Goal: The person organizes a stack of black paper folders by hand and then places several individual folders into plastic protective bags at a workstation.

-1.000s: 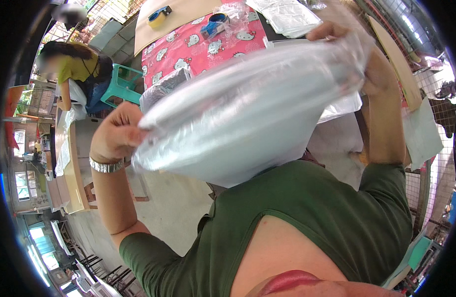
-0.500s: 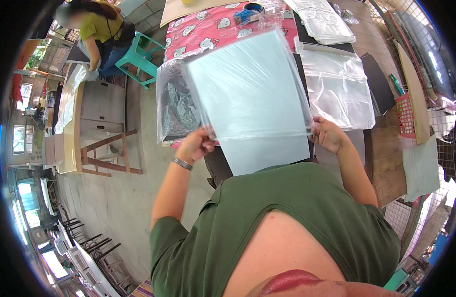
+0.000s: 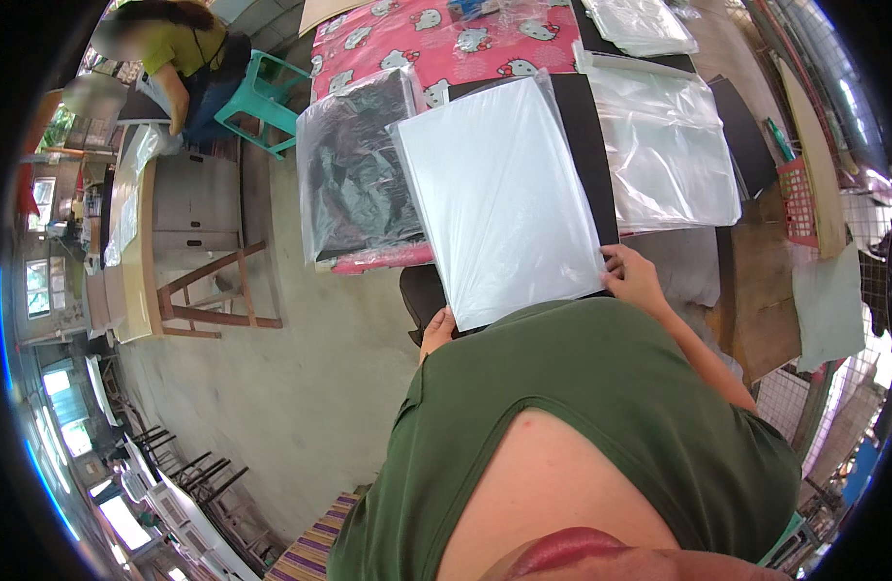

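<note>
A white sheet (image 3: 504,194) lies inside a clear plastic bag (image 3: 403,155), close in front of my body and tilted slightly. Its near edge reaches my green shirt. My left hand (image 3: 438,332) pinches the near left corner, with part of the hand hidden by the shirt. At the near right edge, my right hand (image 3: 632,275) holds the bag with thumb and fingers. Under the bag, a dark board (image 3: 593,155) shows along the right side. To its left lies a clear plastic bag with black material inside (image 3: 354,174).
A stack of clear plastic bags (image 3: 664,145) lies right of the work, with another pile (image 3: 640,39) behind. A pink patterned cloth (image 3: 378,48) covers the table. A red basket (image 3: 798,203) is farther right. Beyond a teal stool (image 3: 262,102), another person (image 3: 189,58) works at the left.
The white sheet, which stuck out of the bag's near end, is now covered by plastic. Bag and hands have come closer to my body; my left hand has dropped to the near corner.
</note>
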